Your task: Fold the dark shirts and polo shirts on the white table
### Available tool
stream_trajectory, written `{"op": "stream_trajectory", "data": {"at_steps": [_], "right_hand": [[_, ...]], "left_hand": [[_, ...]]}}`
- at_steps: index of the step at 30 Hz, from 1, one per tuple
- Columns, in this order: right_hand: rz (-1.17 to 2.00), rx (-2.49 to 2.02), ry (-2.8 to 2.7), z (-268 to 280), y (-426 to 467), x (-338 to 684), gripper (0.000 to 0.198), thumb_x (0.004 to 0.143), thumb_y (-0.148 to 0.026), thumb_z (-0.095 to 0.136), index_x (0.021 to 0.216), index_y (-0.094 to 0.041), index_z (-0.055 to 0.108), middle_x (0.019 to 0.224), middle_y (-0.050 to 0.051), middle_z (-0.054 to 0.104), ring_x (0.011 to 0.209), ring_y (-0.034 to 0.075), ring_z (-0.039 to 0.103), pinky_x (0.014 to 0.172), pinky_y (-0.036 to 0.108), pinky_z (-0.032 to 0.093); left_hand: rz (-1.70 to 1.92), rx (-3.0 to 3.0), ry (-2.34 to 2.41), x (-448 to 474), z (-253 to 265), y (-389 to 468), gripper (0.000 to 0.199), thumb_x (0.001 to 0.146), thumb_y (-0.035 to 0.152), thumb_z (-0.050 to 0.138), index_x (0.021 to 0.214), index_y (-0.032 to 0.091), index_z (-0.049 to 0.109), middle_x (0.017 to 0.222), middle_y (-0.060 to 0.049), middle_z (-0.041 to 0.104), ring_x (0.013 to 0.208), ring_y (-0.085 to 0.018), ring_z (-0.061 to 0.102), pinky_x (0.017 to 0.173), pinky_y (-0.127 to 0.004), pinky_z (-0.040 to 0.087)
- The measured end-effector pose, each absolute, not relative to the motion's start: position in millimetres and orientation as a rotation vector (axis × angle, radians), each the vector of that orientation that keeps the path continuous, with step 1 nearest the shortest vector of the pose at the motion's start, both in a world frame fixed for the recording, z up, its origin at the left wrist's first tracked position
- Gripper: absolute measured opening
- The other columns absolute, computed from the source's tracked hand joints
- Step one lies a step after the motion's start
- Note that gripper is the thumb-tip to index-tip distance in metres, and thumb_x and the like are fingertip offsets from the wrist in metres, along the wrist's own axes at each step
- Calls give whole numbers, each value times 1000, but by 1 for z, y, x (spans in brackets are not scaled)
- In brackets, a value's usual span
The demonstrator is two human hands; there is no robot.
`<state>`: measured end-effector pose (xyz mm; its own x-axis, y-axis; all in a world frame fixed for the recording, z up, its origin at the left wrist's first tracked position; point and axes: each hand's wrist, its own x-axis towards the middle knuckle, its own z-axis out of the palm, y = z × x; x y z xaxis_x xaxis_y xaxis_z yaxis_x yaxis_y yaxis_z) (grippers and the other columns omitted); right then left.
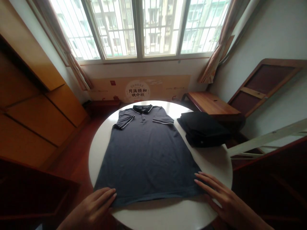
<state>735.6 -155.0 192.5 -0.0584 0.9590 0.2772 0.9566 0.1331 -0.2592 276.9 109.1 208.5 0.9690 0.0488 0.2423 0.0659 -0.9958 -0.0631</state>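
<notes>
A dark grey polo shirt (148, 159) lies spread, front up, on a round white table (168, 214). Its black collar (143, 109) points away from me, and its short sleeves with white-edged black trim lie folded inward. At the near left corner of the hem, my left hand (92, 206) rests with its fingers stretched out over the cloth; its thumb is hidden. My right hand (219, 195) touches the near right corner, fingers extended and slightly apart. Neither hand visibly grips the fabric.
Folded black clothing (203, 127) is stacked on the table's right side. Beyond it stand a small wooden table (213, 103) and a wooden-framed panel (268, 83) against the wall. Wooden cabinets (35, 118) line the left, and a printed cardboard panel (165, 88) stands below the barred window.
</notes>
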Motion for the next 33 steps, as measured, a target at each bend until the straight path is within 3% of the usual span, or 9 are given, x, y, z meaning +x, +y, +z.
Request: {"op": "stream_trajectory", "data": {"at_steps": [3,6,11,16,21,28,33], "right_hand": [[-124,-1737,-2087,192,-158,743,56,88,-2,42,137,-23,57,134,7,61,125,20,57,104,32,51],[-206,-1684,-2085,199,-157,747,55,85,2,41,130,-22,62,123,8,68,117,19,63,101,29,53],[-231,-1622,-2021,216,-162,747,45,88,-3,44,124,-21,64,114,8,71,106,18,68,92,24,57],[-219,-1618,-1939,222,-168,741,43,88,-3,44,120,-22,65,119,8,70,107,17,68,93,22,56],[-233,-1573,-1902,216,-167,736,39,87,-3,44,113,-20,67,111,8,73,98,16,72,91,20,56],[-226,-1521,-2081,207,-174,747,44,88,-2,45,122,-19,66,115,10,72,103,17,70,86,22,58],[-250,-1528,-2176,210,-175,753,47,88,-4,46,127,-21,64,117,8,72,105,18,69,88,24,58]], "left_hand": [[-368,-2968,-128,265,209,111,81,80,-6,41,156,19,23,134,-8,62,120,-21,59,100,-31,52],[-370,-2930,-155,257,211,112,81,83,-6,36,157,20,16,135,-7,62,121,-19,58,102,-28,50],[-549,-2899,-226,229,205,116,70,87,-1,31,154,21,28,129,-6,65,119,-16,61,105,-27,47],[-569,-2881,-166,210,191,120,63,91,24,44,152,13,33,128,-14,65,117,-22,63,98,-27,51],[-569,-2881,-336,203,184,115,57,88,32,47,145,21,47,127,-9,66,112,-23,66,96,-27,52],[-512,-2828,-271,195,169,119,57,87,19,47,143,25,49,129,-4,66,114,-18,65,99,-23,49],[-496,-2771,-94,199,157,118,56,86,6,44,135,29,56,127,-1,67,118,-17,61,106,-30,45]]}}
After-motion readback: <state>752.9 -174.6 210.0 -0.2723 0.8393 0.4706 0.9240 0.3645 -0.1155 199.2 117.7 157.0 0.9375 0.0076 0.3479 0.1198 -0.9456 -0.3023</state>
